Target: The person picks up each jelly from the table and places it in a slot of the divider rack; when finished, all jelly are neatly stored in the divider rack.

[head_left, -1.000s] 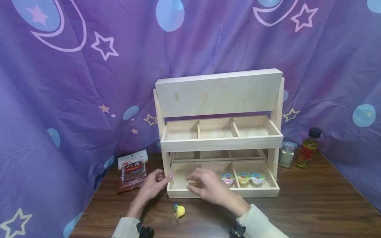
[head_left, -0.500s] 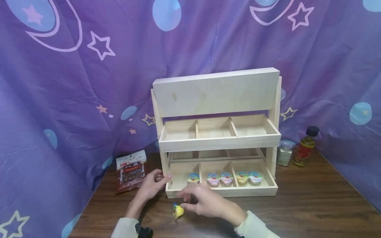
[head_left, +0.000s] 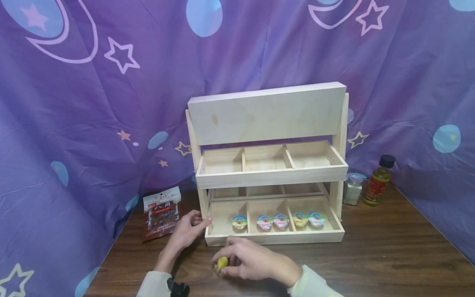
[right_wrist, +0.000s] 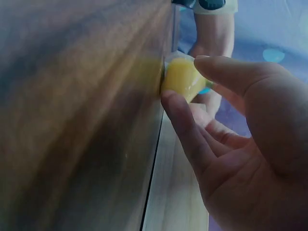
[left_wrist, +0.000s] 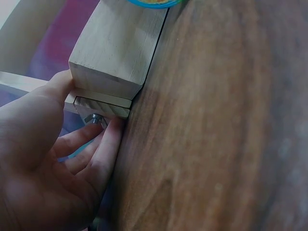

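My right hand (head_left: 252,260) pinches a small yellow jelly cup (head_left: 221,263) by the table's front, before the wooden rack (head_left: 274,239). The right wrist view shows thumb and fingertips on the yellow cup, which is close to the wood. My left hand (head_left: 187,231) grips the rack's lower left corner, thumb on the front side and fingers behind, beside a metal wing nut (left_wrist: 96,118). In the lower tray, one jelly cup (head_left: 239,222) sits in the left compartment. Two pink-lidded cups (head_left: 264,223) share the middle one, and a yellowish cup (head_left: 299,220) and a pale cup (head_left: 316,220) the right.
The rack's upper tray (head_left: 272,177) has three bare compartments under a slanted board (head_left: 267,117). A red spice bag (head_left: 162,213) lies left. A glass jar (head_left: 353,190) and a black-capped oil bottle (head_left: 377,185) stand right. Purple curtain (head_left: 92,123) surrounds the table.
My right hand has let go of a jelly cup in the left compartment, come down toward the table's front and taken hold of the yellow cup. My left hand stays on the rack.
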A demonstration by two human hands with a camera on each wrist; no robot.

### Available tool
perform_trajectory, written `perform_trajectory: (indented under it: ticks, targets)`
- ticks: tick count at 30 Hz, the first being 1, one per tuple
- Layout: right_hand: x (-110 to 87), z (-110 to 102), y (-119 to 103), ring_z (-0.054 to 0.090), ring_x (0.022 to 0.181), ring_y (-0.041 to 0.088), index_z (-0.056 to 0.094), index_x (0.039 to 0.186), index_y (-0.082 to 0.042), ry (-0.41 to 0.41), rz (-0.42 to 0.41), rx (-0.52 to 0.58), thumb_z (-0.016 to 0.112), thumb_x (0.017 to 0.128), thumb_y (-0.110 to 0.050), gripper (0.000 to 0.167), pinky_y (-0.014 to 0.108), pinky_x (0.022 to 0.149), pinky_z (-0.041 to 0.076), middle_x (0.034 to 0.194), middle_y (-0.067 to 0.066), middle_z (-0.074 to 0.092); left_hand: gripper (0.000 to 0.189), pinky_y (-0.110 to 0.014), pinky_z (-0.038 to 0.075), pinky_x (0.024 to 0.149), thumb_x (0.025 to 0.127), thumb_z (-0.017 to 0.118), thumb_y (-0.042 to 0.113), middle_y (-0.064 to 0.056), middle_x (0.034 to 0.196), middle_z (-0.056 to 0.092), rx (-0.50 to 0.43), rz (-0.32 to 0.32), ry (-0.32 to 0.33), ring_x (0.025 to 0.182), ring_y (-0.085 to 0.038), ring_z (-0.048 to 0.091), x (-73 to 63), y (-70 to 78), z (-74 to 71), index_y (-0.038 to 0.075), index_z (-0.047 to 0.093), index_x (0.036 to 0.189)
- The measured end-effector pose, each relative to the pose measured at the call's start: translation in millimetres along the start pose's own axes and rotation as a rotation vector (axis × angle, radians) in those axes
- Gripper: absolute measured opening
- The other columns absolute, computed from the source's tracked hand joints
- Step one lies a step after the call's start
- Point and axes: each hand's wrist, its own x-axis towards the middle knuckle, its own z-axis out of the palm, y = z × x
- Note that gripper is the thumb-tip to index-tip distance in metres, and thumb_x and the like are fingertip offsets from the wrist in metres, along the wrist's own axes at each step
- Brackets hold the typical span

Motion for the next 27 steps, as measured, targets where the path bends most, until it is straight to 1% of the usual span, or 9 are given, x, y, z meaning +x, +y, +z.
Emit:
perform_trajectory:
  ticks: [3, 9, 12, 16, 20, 22, 27]
  targets:
    - [0.1, 2.1, -0.9, 0.061, 0.087, -0.010, 0.073, 0.128, -0.020, -0.007, 0.026, 0.036, 0.079, 0.100, -0.025, 0.029, 0.008, 0.077, 0.057, 0.107, -0.003, 0.061, 0.047, -0.044, 0.066, 0.094, 0.102, 0.077, 0.038, -0.020, 0.122, 0.079, -0.002, 0.000, 0.002, 0.111, -0.031, 0.077, 0.4, 0.5, 0.4, 0.001, 0.068, 0.128]
    - [0.1, 0.6, 2.0, 0.063, 0.089, -0.008, 0.067, 0.124, -0.015, -0.006, 0.091, 0.077, 0.081, 0.099, -0.025, 0.030, 0.010, 0.079, 0.058, 0.112, -0.004, 0.064, 0.048, -0.044, 0.066, 0.093, 0.101, 0.077, 0.039, -0.021, 0.123, 0.078, 0.005, -0.001, 0.004, 0.111, -0.031, 0.077, 0.9, 1.5, 0.5, 0.001, 0.068, 0.129]
    - [-0.6, -1.0, 2.6, 0.064, 0.090, -0.008, 0.066, 0.119, -0.017, -0.008, 0.119, 0.068, 0.079, 0.100, -0.027, 0.025, 0.010, 0.080, 0.058, 0.114, -0.005, 0.064, 0.050, -0.043, 0.067, 0.093, 0.101, 0.077, 0.040, -0.022, 0.122, 0.078, 0.000, 0.008, 0.006, 0.109, -0.031, 0.078, -0.4, 1.0, -0.2, 0.000, 0.068, 0.129]
    - [-1.7, -1.8, 2.3, 0.064, 0.091, -0.008, 0.064, 0.115, -0.020, -0.006, 0.149, 0.029, 0.079, 0.100, -0.028, 0.022, 0.010, 0.082, 0.057, 0.117, -0.006, 0.063, 0.052, -0.043, 0.067, 0.092, 0.099, 0.079, 0.042, -0.022, 0.121, 0.078, -0.007, 0.013, 0.004, 0.107, -0.030, 0.078, -1.7, -0.2, -0.5, -0.001, 0.068, 0.128]
    - [-2.1, -2.6, 1.7, 0.064, 0.091, -0.010, 0.063, 0.115, -0.019, -0.005, 0.151, 0.004, 0.081, 0.099, -0.025, 0.025, 0.010, 0.084, 0.056, 0.119, -0.006, 0.063, 0.051, -0.042, 0.067, 0.091, 0.100, 0.078, 0.041, -0.022, 0.121, 0.078, -0.013, 0.013, 0.003, 0.107, -0.030, 0.078, -1.4, -0.4, -0.4, -0.001, 0.068, 0.127]
    - [-2.1, -3.4, 2.1, 0.064, 0.090, -0.010, 0.063, 0.115, -0.017, -0.007, 0.141, 0.009, 0.082, 0.098, -0.023, 0.026, 0.010, 0.082, 0.056, 0.118, -0.006, 0.064, 0.050, -0.041, 0.067, 0.091, 0.100, 0.078, 0.041, -0.022, 0.120, 0.078, -0.016, 0.014, 0.001, 0.107, -0.029, 0.078, -1.0, -0.5, -0.2, -0.001, 0.068, 0.127]
    - [-1.6, -6.7, 6.0, 0.065, 0.085, -0.010, 0.064, 0.116, -0.017, -0.038, 0.113, 0.040, 0.083, 0.097, -0.022, 0.027, 0.010, 0.079, 0.057, 0.110, -0.007, 0.072, 0.049, -0.040, 0.067, 0.090, 0.100, 0.079, 0.040, -0.021, 0.119, 0.079, -0.023, 0.019, 0.001, 0.106, -0.029, 0.078, -0.3, -1.3, 0.2, -0.001, 0.069, 0.126]
